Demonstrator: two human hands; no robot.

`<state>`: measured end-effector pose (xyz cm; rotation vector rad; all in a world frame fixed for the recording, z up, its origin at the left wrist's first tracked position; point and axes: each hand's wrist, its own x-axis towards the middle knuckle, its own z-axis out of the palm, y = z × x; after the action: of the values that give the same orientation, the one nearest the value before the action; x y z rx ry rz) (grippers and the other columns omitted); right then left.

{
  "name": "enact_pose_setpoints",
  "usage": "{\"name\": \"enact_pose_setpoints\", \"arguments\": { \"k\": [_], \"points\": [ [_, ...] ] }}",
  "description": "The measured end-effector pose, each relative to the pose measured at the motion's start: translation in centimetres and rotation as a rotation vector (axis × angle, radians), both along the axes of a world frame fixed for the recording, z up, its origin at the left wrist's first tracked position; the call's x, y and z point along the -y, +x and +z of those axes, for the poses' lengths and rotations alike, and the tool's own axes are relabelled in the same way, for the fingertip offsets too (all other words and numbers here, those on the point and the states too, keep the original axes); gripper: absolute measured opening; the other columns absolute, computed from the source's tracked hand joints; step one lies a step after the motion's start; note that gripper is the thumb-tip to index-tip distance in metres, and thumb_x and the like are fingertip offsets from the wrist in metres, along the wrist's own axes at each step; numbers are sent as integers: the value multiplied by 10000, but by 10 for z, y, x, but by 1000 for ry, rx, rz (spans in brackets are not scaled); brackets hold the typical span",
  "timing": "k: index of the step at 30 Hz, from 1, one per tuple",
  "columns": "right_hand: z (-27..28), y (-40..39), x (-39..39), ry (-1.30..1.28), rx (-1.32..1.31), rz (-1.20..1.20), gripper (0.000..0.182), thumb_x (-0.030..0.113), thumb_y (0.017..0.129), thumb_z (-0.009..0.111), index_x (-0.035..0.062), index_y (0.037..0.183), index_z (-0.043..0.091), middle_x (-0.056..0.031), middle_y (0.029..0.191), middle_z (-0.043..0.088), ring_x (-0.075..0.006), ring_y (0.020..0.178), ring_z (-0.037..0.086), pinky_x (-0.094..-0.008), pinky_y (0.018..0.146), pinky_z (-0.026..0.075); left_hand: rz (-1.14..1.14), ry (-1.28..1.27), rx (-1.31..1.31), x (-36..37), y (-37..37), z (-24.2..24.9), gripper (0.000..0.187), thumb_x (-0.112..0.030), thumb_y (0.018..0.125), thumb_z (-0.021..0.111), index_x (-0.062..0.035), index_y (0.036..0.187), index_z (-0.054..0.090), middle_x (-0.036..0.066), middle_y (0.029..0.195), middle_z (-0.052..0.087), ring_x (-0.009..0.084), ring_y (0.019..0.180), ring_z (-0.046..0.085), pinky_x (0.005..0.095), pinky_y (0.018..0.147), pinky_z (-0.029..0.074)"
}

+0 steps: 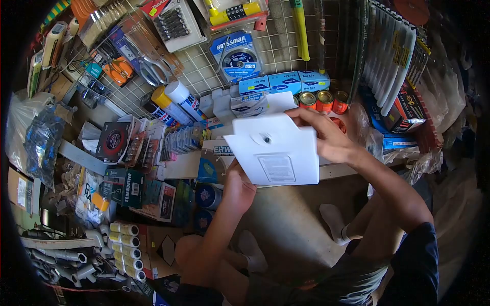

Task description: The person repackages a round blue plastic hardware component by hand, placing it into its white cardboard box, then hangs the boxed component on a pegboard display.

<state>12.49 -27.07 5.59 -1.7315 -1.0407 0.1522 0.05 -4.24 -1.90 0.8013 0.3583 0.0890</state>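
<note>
A white cardboard box [291,148], flap raised at its top, is held between my two hands in front of the shelf. It has a small dark round mark or hole and a printed text panel. My right hand [329,136] grips the box's upper right edge, fingers curled behind it. Around its lower left side my left hand [239,184] is closed, with its fingertips hidden under the box. Beyond the box are a small white carton [250,104] and small orange-red cans [324,101].
Blue cartons [284,83] line the shelf's back below a wire grid. Spray cans [185,99] stand at left, near a green screwdriver box [123,186]. Yellow-and-white rolls [125,250] are stacked lower left. White hanging strips [397,66] and a dark box [406,113] are at right.
</note>
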Motion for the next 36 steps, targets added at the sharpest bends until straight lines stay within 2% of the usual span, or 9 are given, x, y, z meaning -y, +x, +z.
{"name": "enact_pose_setpoints", "arguments": {
  "k": [6,9,10,12,17,20,25,27,36],
  "points": [
    [-5,17,12,-44,-68,-9,317,221,894,669,15,1133,694,-132,1033,585,-250,1040,568,-353,935,458,41,36,20,-1,-2,6,285,-205,1039,509,-103,1298,572,7,1219,682,134,1114,665,304,923,550],
    [3,11,11,-189,285,-40,325,246,842,724,21,1077,720,-158,1088,577,-282,1072,573,-373,945,460,31,45,11,-3,-1,4,293,-193,1023,537,-118,1304,570,6,1223,679,133,1111,666,307,919,552],
    [-12,21,10,-176,418,-45,608,324,799,756,40,1322,629,-92,984,560,-208,935,547,-370,877,454,27,51,5,-3,-1,3,297,-187,1018,545,-124,1307,568,6,1228,677,134,1111,666,309,918,552],
    [-19,21,12,-150,454,-135,686,321,795,768,55,1394,567,-88,1020,594,-192,959,552,-372,869,463,52,67,33,-3,0,2,311,-171,1014,536,-137,1322,562,8,1238,671,142,1125,663,314,925,553],
    [-7,-1,15,26,-494,-181,659,231,921,674,74,1506,415,-130,1381,566,-251,1286,552,-419,1068,452,121,80,98,-5,2,4,364,-125,1001,503,-148,1363,538,27,1274,651,169,1174,649,343,946,555],
    [-8,2,16,69,-1087,-88,650,128,928,659,33,1513,391,-117,1407,566,-257,1309,553,-406,1088,447,159,227,111,2,2,15,406,-81,988,512,-126,1391,495,61,1284,637,199,1189,641,361,962,554],
    [-25,-2,6,-59,-153,-222,648,121,892,724,17,1456,422,-201,1265,628,-303,1172,623,-407,1010,489,147,1037,248,4,9,13,655,-30,875,758,-12,1422,399,145,1309,586,225,1176,610,354,1003,505],
    [-30,-4,4,-87,-6,-276,647,128,879,745,15,1433,431,-227,1219,637,-330,1125,639,-417,985,497,183,1007,291,8,12,7,689,-8,866,761,7,1428,362,158,1294,583,226,1165,611,361,995,506],
    [-39,-6,0,-141,-41,-343,482,207,882,741,-3,1249,508,-224,1098,665,-376,1020,654,-446,898,502,149,973,337,14,11,10,843,-30,811,822,-7,1462,287,179,1331,536,247,1216,578,364,1033,487]
  ]
}}
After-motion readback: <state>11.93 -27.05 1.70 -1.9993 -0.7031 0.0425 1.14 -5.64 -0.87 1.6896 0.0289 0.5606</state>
